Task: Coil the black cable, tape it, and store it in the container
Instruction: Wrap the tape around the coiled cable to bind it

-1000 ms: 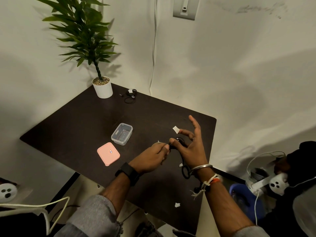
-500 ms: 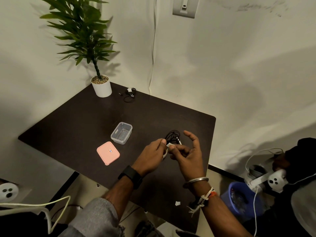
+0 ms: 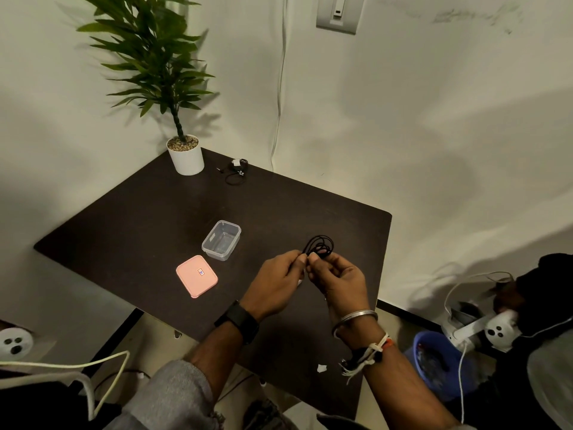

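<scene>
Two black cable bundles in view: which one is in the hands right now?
The coiled black cable near the table's right edge, pinched between the left hand and right hand. The other cable bundle lies untouched by the potted plant.

We see both hands raised over the dark counter (image 3: 130,231), meeting at the fingertips. The left hand (image 3: 273,287) and right hand (image 3: 339,282) pinch a small bundle of black cable (image 3: 319,246), whose loops stand up just beyond the fingers (image 3: 316,259). Left of the hands sits the clear container (image 3: 221,240), open, with its pink lid (image 3: 196,276) lying just nearer. At the far corner stand a potted plant (image 3: 185,155) and a second coiled cable (image 3: 237,170). A white scrap (image 3: 322,368) lies near the right forearm.
</scene>
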The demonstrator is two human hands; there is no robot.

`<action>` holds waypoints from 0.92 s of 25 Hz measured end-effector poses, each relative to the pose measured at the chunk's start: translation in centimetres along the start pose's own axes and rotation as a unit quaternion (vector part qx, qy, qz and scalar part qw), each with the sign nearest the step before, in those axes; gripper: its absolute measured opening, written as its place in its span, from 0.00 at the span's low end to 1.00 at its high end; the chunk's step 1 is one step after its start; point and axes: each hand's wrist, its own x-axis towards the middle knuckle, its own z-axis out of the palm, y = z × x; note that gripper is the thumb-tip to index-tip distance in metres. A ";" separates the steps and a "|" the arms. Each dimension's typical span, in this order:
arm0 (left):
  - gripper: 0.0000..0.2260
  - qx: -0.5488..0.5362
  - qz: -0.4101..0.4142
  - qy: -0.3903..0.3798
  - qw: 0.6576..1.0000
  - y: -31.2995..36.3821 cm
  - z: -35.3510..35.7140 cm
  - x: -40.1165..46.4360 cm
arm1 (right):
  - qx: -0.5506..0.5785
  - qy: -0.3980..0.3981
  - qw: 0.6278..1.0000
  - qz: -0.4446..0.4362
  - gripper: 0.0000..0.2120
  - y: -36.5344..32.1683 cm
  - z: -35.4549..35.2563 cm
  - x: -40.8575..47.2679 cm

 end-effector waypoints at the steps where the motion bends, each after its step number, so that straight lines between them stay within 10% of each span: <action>1: 0.14 -0.014 -0.010 -0.001 1.000 0.0 0.0 -0.1 | -0.002 0.000 1.000 -0.002 0.04 -0.1 0.0 0.0; 18: 0.09 -0.322 -0.142 0.012 0.936 -0.1 0.2 0.8 | -0.060 -0.005 0.997 -0.040 0.14 -0.6 -0.8 0.5; 23: 0.10 -0.219 -0.119 0.082 0.965 -0.5 -0.6 1.2 | -0.105 0.014 0.991 -0.087 0.13 -1.2 -1.7 0.0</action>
